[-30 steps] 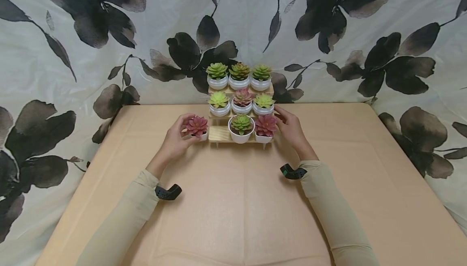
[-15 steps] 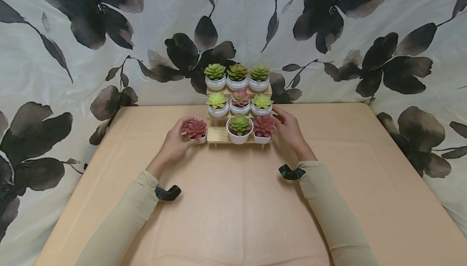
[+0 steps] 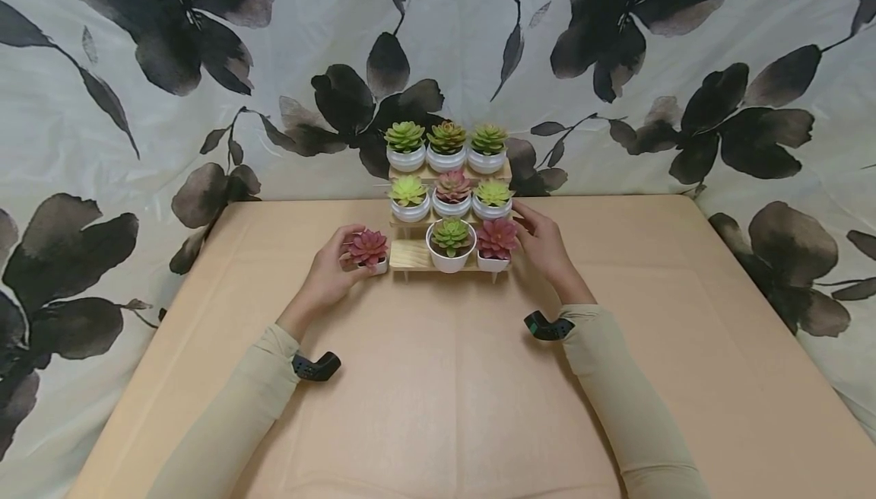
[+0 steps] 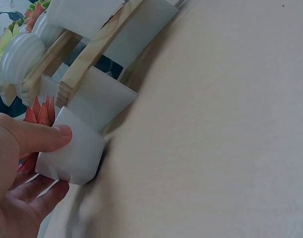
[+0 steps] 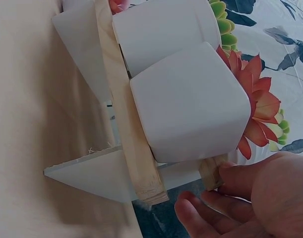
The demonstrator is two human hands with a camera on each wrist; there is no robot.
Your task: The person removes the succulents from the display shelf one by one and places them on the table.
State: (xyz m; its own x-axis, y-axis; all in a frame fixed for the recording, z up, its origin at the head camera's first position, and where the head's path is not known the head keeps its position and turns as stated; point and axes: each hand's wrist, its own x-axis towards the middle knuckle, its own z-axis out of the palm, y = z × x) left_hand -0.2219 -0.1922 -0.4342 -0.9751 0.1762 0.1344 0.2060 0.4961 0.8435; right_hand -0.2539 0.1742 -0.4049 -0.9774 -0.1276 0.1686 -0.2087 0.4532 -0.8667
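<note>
My left hand [image 3: 331, 267] pinches the white pot [image 4: 74, 148] of a red-pink succulent [image 3: 368, 248], just left of a tiered wooden plant stand [image 3: 409, 254]. In the left wrist view the thumb lies on the pot's side and the fingers are behind and under it. My right hand [image 3: 545, 244] is at the stand's right side; in the right wrist view its thumb and fingers pinch a wooden shelf end [image 5: 211, 171]. Beside it on the bottom shelf sits another red succulent [image 3: 497, 236], with a green succulent [image 3: 451, 236] in a round white pot to its left.
Potted succulents fill the middle and top shelves, among them a pink one [image 3: 452, 186] in the middle row. The bottom shelf's left end is bare wood. A tan cloth covers the table [image 3: 452, 377]; a floral sheet [image 3: 479, 27] hangs behind it.
My left hand and its potted succulent have shifted slightly down in the head view, toward me. My right hand stays at the stand's side.
</note>
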